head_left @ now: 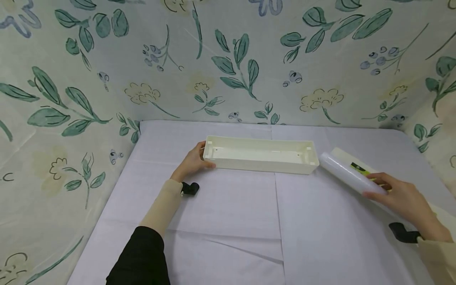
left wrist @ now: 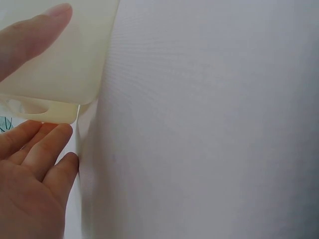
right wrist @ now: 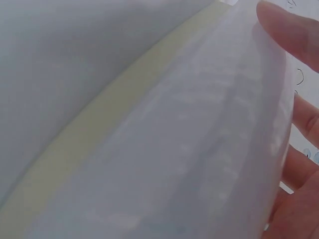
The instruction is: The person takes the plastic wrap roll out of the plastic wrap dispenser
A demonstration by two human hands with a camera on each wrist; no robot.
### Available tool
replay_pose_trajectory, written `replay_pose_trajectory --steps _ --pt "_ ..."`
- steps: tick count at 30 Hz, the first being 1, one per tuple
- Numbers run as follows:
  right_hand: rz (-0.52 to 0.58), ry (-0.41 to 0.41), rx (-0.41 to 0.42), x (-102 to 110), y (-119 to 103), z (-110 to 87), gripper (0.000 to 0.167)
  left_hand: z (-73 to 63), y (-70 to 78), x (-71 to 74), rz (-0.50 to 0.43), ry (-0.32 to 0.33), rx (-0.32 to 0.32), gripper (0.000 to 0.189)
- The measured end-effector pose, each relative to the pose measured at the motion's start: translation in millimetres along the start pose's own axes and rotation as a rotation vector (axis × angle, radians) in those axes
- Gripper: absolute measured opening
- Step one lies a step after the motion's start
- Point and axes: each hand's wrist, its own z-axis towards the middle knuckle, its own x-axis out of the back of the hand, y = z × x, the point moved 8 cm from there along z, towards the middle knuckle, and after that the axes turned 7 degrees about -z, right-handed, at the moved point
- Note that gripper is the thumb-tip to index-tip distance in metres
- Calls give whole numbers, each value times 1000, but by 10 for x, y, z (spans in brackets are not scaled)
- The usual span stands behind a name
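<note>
A long cream plastic box (head_left: 261, 164), hollow with its open side showing, lies across the far middle of the table. My left hand (head_left: 195, 160) grips its left end; in the left wrist view the thumb (left wrist: 52, 20) lies on the box's side and the fingers are at a cream edge with an oval slot. At the right, my right hand (head_left: 409, 198) holds a shiny whitish roll of plastic film (head_left: 347, 172), thumb on one side and fingers on the other. Behind the roll shows a long cream strip-like piece (head_left: 342, 155) with a black and yellow-green label, partly hidden.
A white cloth (head_left: 221, 209) with creases covers the table. Curtains (head_left: 199, 79) printed with leaves and flowers stand behind the table and at both sides. Black wrist mounts sit on both forearms.
</note>
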Motion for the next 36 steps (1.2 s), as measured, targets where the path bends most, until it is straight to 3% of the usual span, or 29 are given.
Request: replay_pose_trajectory --steps 16,27,36 --pt "-11 -24 -6 -72 -74 -41 65 2 7 13 -17 3 7 98" --pt "-9 -92 -30 -174 -70 -52 69 11 -19 9 -22 2 27 99" --pt "0 -98 -25 -207 -56 -96 70 -18 40 -5 -38 -18 11 99"
